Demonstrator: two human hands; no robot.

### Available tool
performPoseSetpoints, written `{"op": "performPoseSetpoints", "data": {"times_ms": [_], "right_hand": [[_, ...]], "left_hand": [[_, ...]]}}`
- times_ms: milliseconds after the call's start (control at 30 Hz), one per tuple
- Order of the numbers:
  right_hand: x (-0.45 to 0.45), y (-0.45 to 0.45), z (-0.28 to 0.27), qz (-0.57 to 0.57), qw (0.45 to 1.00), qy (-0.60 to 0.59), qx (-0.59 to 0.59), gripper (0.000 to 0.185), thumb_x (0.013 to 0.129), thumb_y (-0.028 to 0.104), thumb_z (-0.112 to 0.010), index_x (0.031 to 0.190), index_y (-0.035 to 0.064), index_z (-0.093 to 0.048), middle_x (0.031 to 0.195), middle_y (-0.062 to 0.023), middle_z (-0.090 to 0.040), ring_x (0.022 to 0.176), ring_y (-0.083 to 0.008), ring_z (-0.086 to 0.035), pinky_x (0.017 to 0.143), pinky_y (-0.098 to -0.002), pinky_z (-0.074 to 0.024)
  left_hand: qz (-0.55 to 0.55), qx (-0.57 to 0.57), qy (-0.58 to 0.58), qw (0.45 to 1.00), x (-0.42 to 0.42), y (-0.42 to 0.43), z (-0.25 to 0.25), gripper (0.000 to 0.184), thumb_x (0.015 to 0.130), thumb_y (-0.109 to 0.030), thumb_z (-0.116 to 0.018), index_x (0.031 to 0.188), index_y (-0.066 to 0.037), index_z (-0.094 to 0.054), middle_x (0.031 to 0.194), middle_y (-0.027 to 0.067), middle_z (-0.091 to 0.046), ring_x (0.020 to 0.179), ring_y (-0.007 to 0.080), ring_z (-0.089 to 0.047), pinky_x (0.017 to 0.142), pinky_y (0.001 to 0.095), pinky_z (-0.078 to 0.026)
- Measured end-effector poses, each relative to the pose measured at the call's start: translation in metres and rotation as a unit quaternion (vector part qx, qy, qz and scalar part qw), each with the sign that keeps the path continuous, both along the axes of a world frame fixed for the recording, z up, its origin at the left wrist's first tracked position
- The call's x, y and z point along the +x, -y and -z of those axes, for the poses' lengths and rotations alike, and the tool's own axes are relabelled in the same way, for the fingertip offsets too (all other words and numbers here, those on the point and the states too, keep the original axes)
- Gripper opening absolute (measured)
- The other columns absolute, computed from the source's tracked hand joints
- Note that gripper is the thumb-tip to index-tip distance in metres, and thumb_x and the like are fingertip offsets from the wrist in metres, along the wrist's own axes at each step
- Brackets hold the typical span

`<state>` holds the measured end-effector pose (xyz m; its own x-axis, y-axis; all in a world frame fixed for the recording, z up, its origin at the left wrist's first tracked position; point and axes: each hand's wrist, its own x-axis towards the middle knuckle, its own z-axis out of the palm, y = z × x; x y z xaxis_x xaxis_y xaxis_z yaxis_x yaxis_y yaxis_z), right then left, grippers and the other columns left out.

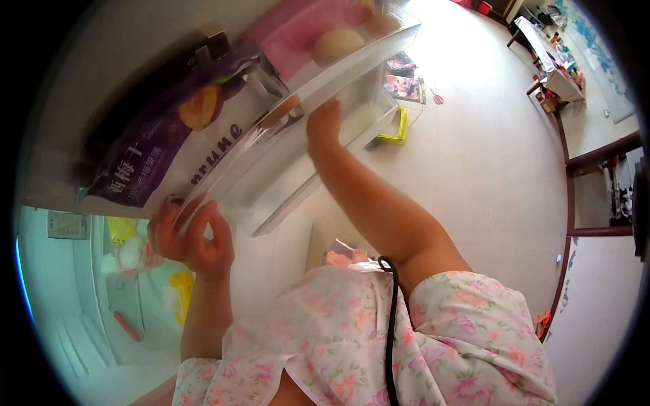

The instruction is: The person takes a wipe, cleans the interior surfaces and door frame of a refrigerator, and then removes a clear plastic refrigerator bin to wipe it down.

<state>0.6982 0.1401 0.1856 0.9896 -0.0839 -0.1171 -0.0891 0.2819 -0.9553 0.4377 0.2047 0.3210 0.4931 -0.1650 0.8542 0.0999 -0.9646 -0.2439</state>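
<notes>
A clear door shelf (pixel 359 59) of an open fridge runs diagonally across the upper left. It holds a purple and white prune packet (pixel 145 159), a pink package (pixel 298 34) and eggs (pixel 337 47). My left hand (pixel 193 237) is closed on the shelf's lower left end, beside the packet, with the fingertips partly hidden. My right hand (pixel 323 125) grips the same shelf from its outer side, nearer the right end. Its fingers are partly covered by the plastic. Below this shelf is another clear bin (pixel 288 203).
The lit fridge interior (pixel 68 271) is at the lower left, with yellow and red items inside. A yellow-edged container (pixel 399 128) and printed packages (pixel 404 86) lie beyond the door. The tiled floor (pixel 487 149) stretches right, towards a cluttered table (pixel 545 57) and a white panel (pixel 599 291).
</notes>
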Motion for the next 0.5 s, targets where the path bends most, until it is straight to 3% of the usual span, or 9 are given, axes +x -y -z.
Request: {"op": "performPoseSetpoints", "data": {"times_ms": [67,167,200,233,267,333,367,400,500], "right_hand": [[-0.021,-0.008,0.011,-0.014,0.984,0.133,-0.119,0.047,0.099,0.030,-0.034,0.123,-0.0090,-0.042,0.123,-0.0327,-0.044,0.115,-0.0435,-0.043,0.103,-0.0429,-0.0292],[-0.023,-0.006,0.011,-0.008,0.992,0.077,-0.101,0.043,0.099,0.028,-0.033,0.119,-0.0080,-0.045,0.121,-0.0327,-0.045,0.116,-0.0427,-0.042,0.104,-0.0445,-0.0286],[0.004,-0.003,0.036,-0.040,0.914,0.163,-0.369,0.043,0.099,0.028,-0.033,0.119,-0.0083,-0.045,0.123,-0.0332,-0.044,0.116,-0.0431,-0.042,0.103,-0.0455,-0.0286],[0.018,-0.002,0.050,-0.068,0.757,0.237,-0.605,0.043,0.098,0.027,-0.034,0.119,-0.0085,-0.045,0.125,-0.0338,-0.042,0.117,-0.0435,-0.041,0.102,-0.0466,-0.0287],[0.016,-0.002,0.042,-0.068,0.757,0.239,-0.604,0.043,0.098,0.027,-0.034,0.119,-0.0085,-0.045,0.125,-0.0338,-0.042,0.117,-0.0435,-0.041,0.102,-0.0466,-0.0287],[-0.002,0.006,0.011,-0.121,0.966,0.065,-0.219,0.043,0.097,0.028,-0.036,0.120,-0.0082,-0.045,0.120,-0.0327,-0.048,0.112,-0.0450,-0.045,0.097,-0.0478,-0.0330],[-0.020,0.001,0.001,-0.060,0.988,0.049,-0.133,0.046,0.096,0.032,-0.039,0.120,-0.0070,-0.045,0.110,-0.0303,-0.055,0.104,-0.0459,-0.051,0.092,-0.0475,-0.0373],[-0.033,-0.010,0.001,-0.050,0.982,0.065,-0.168,0.054,0.093,0.038,-0.042,0.121,-0.0072,-0.044,0.101,-0.0291,-0.059,0.099,-0.0466,-0.053,0.087,-0.0464,-0.0411],[-0.045,0.005,-0.014,-0.077,0.991,0.026,-0.110,0.058,0.091,0.042,-0.046,0.124,-0.0062,-0.043,0.110,-0.0256,-0.058,0.105,-0.0405,-0.054,0.086,-0.0432,-0.0432]], "left_hand": [[0.002,-0.003,0.004,1.000,0.003,-0.003,0.005,0.015,0.081,0.000,-0.065,0.094,-0.006,-0.060,0.122,0.0124,-0.039,0.110,0.0263,-0.047,0.095,0.0433,-0.040],[0.002,-0.004,0.005,1.000,0.004,-0.001,0.003,0.013,0.082,-0.001,-0.065,0.093,-0.007,-0.060,0.122,0.0125,-0.039,0.111,0.0270,-0.046,0.095,0.0440,-0.040],[-0.001,-0.005,0.009,1.000,0.003,-0.001,0.002,0.012,0.082,-0.002,-0.065,0.092,-0.007,-0.060,0.121,0.0125,-0.039,0.111,0.0274,-0.046,0.095,0.0443,-0.040],[-0.002,-0.004,0.009,1.000,0.002,-0.002,0.002,0.012,0.082,-0.002,-0.065,0.092,-0.007,-0.060,0.121,0.0125,-0.039,0.111,0.0274,-0.046,0.095,0.0443,-0.040],[-0.005,-0.003,0.006,1.000,0.003,-0.003,0.003,0.010,0.082,-0.003,-0.065,0.091,-0.007,-0.060,0.121,0.0126,-0.039,0.112,0.0279,-0.044,0.096,0.0445,-0.040],[-0.006,-0.004,0.004,1.000,0.003,-0.005,0.006,0.009,0.082,-0.004,-0.065,0.090,-0.007,-0.060,0.120,0.0127,-0.040,0.113,0.0283,-0.043,0.096,0.0447,-0.040],[-0.003,0.001,0.015,1.000,0.004,-0.006,0.007,0.009,0.082,-0.005,-0.066,0.089,-0.007,-0.060,0.120,0.0127,-0.040,0.113,0.0284,-0.043,0.096,0.0450,-0.039],[-0.002,0.004,0.026,1.000,0.004,-0.006,0.009,0.008,0.082,-0.006,-0.066,0.088,-0.008,-0.060,0.120,0.0128,-0.040,0.113,0.0286,-0.043,0.096,0.0452,-0.039],[0.018,-0.006,0.043,0.999,0.003,-0.006,0.005,0.012,0.080,-0.014,-0.068,0.086,-0.016,-0.059,0.114,0.0087,-0.046,0.111,0.0286,-0.043,0.092,0.0440,-0.036]]}}
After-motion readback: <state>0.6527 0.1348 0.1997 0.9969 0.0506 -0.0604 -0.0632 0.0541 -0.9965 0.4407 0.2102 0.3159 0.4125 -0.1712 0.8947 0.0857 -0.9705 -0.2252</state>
